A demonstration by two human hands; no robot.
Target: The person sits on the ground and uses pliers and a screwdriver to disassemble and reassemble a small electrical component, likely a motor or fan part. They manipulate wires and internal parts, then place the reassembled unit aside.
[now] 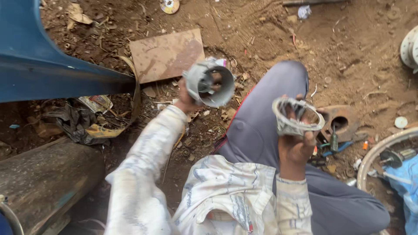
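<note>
My left hand (pixel 188 99) is raised and grips a grey metal cylindrical housing (pixel 210 83), its open end turned toward me. My right hand (pixel 297 148) holds a flat grey metal ring-shaped cover (pixel 297 115) with lugs around its rim, tilted above my knee. The two parts are apart, about a hand's width from each other. My sleeves are pale and stained, and my bent leg in grey-blue trousers (pixel 261 130) lies under both hands.
The ground is bare brown dirt with litter. A blue metal panel (pixel 39 61) stands upper left, a cardboard piece (pixel 167 54) beyond the housing, a dark log (pixel 48 182) lower left. A rusty disc (pixel 344 122), a screwdriver (pixel 334 140) and a wheel rim (pixel 383 148) lie at right.
</note>
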